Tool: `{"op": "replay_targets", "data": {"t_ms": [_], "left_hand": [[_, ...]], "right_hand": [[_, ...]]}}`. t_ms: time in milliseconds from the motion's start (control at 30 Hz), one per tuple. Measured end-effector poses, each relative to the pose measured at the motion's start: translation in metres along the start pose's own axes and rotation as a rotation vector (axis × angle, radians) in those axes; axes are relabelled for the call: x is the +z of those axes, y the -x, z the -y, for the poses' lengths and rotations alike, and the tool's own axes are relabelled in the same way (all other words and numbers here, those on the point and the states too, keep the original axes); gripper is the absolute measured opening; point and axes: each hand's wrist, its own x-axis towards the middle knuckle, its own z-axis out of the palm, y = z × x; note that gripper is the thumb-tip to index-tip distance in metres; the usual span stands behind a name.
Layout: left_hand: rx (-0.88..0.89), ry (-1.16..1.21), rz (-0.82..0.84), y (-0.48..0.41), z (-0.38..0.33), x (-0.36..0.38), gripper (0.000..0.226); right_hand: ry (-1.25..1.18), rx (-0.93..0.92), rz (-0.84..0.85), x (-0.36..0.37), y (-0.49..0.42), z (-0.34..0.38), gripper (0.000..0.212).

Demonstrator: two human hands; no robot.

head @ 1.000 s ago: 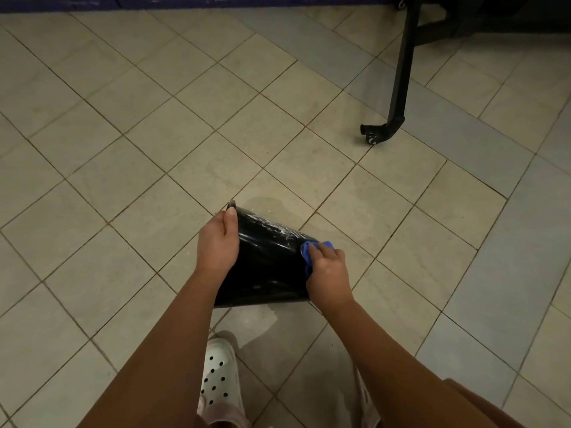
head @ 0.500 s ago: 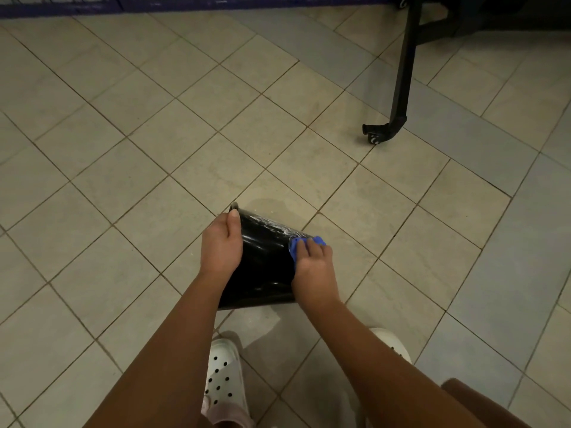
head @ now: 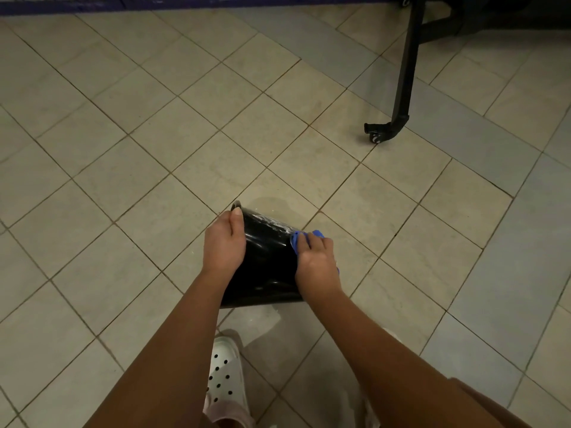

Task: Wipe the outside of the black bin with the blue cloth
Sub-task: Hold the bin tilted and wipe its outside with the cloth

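The glossy black bin [head: 267, 264] is held tilted above the tiled floor, low in the middle of the head view. My left hand [head: 225, 242] grips its left end by the rim. My right hand [head: 318, 262] presses the bunched blue cloth [head: 301, 237] against the bin's right side; only the cloth's upper edge shows past my fingers. Pale streaks mark the bin's top surface. The bin's inside is hidden.
A black metal leg with a caster foot [head: 383, 131] stands at the upper right. A dark blue base runs along the far edge [head: 185, 3]. My white perforated shoe [head: 227, 375] is on the floor right below the bin.
My right hand with the cloth slid up and leftward across the bin's side, then back toward the right edge. The left hand kept its grip.
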Motion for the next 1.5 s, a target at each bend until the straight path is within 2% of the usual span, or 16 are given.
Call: {"op": "replay_targets", "data": {"t_ms": [133, 233, 367, 467, 567, 633, 733, 900, 967, 1100, 1300, 1400, 1500], "left_hand": [[0.042, -0.058, 0.001, 0.000, -0.007, 0.004, 0.045], [0.024, -0.074, -0.005, -0.001, -0.006, 0.003, 0.044], [-0.009, -0.046, -0.007, 0.000, -0.004, 0.003, 0.044], [-0.014, -0.041, -0.007, 0.001, -0.004, 0.003, 0.045], [-0.001, -0.064, -0.011, 0.001, -0.004, 0.003, 0.047], [0.002, -0.071, -0.020, 0.000, -0.003, 0.003, 0.048], [-0.018, -0.045, -0.022, -0.001, -0.002, 0.002, 0.047], [-0.025, -0.013, -0.012, 0.000, -0.001, 0.001, 0.045], [-0.023, -0.020, -0.019, 0.001, -0.001, 0.002, 0.045], [-0.009, -0.030, -0.027, 0.001, -0.003, 0.003, 0.046], [-0.051, 0.003, 0.012, 0.001, 0.000, 0.001, 0.046], [-0.035, -0.008, -0.001, 0.002, -0.003, 0.002, 0.046], [-0.027, -0.037, -0.002, 0.001, -0.005, 0.003, 0.046]], "right_hand": [[0.083, 0.060, 0.054, -0.004, -0.005, -0.015, 0.051], [0.019, 0.135, 0.080, -0.006, 0.011, -0.005, 0.063], [0.057, 0.026, -0.010, -0.004, 0.015, 0.015, 0.079], [-0.004, -0.009, 0.069, -0.010, -0.001, 0.015, 0.066], [-0.045, 0.126, 0.096, -0.015, -0.007, 0.004, 0.053], [-0.049, 0.179, 0.118, -0.016, 0.002, 0.006, 0.057], [0.029, 0.110, 0.102, -0.013, 0.017, 0.022, 0.068], [0.032, 0.018, 0.088, -0.015, -0.008, 0.034, 0.054], [0.008, 0.059, 0.110, -0.018, -0.014, 0.029, 0.051], [0.038, 0.170, 0.165, -0.022, -0.007, 0.030, 0.057], [0.064, 0.003, 0.068, -0.021, -0.011, 0.052, 0.051], [0.046, 0.065, 0.100, -0.027, -0.025, 0.040, 0.044], [0.005, 0.154, 0.146, -0.030, -0.016, 0.039, 0.050]]}}
